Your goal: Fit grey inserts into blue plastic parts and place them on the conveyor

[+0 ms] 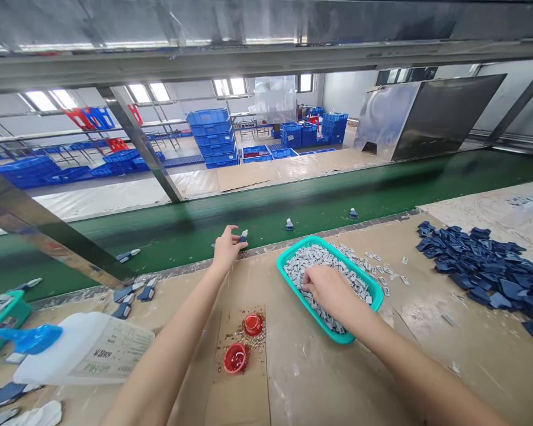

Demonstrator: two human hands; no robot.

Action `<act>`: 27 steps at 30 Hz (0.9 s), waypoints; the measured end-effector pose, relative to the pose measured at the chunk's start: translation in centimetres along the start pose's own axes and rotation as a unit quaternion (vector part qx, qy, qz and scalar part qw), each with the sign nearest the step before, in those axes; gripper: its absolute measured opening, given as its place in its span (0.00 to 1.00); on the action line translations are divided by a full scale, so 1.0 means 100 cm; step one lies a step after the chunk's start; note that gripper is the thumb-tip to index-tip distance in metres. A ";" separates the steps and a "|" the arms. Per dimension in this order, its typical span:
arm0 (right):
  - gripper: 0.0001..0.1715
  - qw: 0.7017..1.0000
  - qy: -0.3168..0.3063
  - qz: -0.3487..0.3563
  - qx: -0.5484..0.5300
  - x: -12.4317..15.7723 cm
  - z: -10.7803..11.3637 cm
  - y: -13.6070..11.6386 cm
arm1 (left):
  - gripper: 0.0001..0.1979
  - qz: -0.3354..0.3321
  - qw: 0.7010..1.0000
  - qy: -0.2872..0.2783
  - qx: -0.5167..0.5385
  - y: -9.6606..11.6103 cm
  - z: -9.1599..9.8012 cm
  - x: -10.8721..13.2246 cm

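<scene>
My left hand (225, 251) reaches over the near edge of the green conveyor belt (190, 222). Its thumb and fingers curl around a small dark-blue piece with a pale tip (244, 236). My right hand (328, 285) dips into a turquoise plastic basket (285, 260) heaped with small grey parts (311, 259). Those fingertips are pinched together among the parts, and what they grip is hidden. Similar two-coloured pieces stand on the belt, one (289, 225) right of my left hand and another (353, 213) farther right.
Two red cups (236, 358) sit on stained cardboard between my arms. A white bottle with a blue cap (93, 349) lies at left, near several assembled pieces (123, 302). Dark-blue parts (484, 266) are piled at right. A metal post (144, 148) rises beyond the belt.
</scene>
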State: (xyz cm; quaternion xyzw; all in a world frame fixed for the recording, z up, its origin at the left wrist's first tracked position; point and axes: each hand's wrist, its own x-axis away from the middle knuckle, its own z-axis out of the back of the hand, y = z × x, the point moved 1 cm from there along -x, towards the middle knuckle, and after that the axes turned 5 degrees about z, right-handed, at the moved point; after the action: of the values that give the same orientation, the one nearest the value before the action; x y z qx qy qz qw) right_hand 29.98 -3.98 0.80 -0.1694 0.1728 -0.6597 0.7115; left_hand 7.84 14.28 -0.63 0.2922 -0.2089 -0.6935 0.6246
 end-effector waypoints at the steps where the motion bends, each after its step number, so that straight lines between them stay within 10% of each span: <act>1: 0.07 1.000 -0.001 0.000 -0.004 0.001 0.001 0.001 | 0.24 0.002 1.000 0.003 -0.012 -0.002 -0.001 -0.003; 12: 0.10 0.946 0.120 0.000 -0.302 0.046 0.003 -0.028 | 0.17 0.072 0.985 0.097 -0.125 -0.045 0.029 -0.003; 17: 0.13 0.894 0.060 -0.035 -0.442 0.062 -0.031 -0.059 | 0.16 0.072 0.992 0.089 -0.062 -0.047 0.033 0.021; 27: 0.22 0.847 0.029 -0.073 -0.526 0.042 -0.077 -0.068 | 0.16 0.011 0.962 0.000 0.272 0.006 0.061 0.176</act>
State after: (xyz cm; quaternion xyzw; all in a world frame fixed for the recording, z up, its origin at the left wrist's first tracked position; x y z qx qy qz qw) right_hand 20.65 -8.78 -2.91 -0.5117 0.5017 -0.5245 0.4598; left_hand 3.33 -3.60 1.74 0.4491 -0.3929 -0.6032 0.5292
